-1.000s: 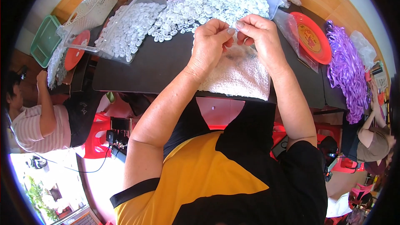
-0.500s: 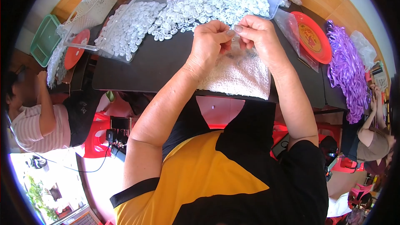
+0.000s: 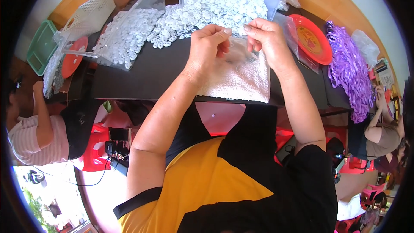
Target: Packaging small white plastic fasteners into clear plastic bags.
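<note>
Dial centred on the white terry cloth towel (image 3: 237,85), which is lying on the dark flat-topped table (image 3: 151,71); twelve is pointing away from the seated person.

Hands: the bare left hand (image 3: 209,47) is hovering at eleven o'clock, fingers curling inward, thumb tip lying close to the forefinger. The bare right hand (image 3: 267,41) is hovering at one o'clock, thumb and forefinger bending toward the left. The two sets of fingertips are facing each other with a narrow gap between. Whether either is pinching something I cannot tell; anything there is too small to make out.

Small white oval plastic-looking pieces with holes (image 3: 172,26) are lying loose at eleven o'clock, nearest the left hand. More are filling a clear rectangular plastic tub (image 3: 277,0) at twelve, just beyond the fingertips, and others are heaping in a second clear box-shaped tub at ten.

Surroundings: a round red plate (image 3: 326,54) is resting at two; a tangle of glossy purple ribbon (image 3: 351,73) is hanging at three. A co-worker in a striped top (image 3: 41,140) is sitting between eight and nine.
</note>
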Action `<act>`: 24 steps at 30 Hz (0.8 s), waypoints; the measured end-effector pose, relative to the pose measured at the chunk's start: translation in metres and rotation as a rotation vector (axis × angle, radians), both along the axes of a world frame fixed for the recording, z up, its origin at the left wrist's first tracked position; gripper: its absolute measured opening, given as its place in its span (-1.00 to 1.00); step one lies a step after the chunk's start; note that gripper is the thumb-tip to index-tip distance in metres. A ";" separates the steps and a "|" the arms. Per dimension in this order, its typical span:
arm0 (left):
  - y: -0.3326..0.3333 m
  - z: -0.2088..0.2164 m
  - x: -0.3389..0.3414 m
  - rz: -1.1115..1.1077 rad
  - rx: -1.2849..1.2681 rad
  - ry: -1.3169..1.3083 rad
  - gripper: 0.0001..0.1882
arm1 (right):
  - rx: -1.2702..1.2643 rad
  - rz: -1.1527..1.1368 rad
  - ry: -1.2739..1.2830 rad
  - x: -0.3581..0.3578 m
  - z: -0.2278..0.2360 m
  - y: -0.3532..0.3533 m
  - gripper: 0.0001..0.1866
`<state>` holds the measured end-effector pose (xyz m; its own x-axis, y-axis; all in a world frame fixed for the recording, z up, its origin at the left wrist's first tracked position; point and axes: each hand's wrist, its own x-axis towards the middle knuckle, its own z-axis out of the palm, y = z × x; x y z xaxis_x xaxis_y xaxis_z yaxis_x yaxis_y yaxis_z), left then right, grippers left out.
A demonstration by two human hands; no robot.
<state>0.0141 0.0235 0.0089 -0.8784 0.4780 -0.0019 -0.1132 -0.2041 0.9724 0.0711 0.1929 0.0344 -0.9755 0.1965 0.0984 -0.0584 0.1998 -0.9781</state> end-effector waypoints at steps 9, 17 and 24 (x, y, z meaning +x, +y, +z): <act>0.002 0.002 0.003 0.040 -0.108 0.092 -0.87 | 1.370 -0.301 0.163 0.027 -0.047 0.079 -0.89; 0.002 -0.001 0.005 0.025 -0.092 0.099 -0.87 | 1.562 -0.201 0.144 0.026 -0.053 0.093 -0.86; 0.004 -0.005 0.006 0.039 -0.092 0.135 -0.87 | 1.497 -0.074 0.074 0.024 -0.046 0.094 -0.84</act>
<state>0.0197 0.0276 0.0043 -0.8914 0.4470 0.0751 0.0261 -0.1149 0.9930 0.0954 0.2868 -0.0113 -0.9521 -0.0809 0.2949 -0.0428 0.9901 0.1334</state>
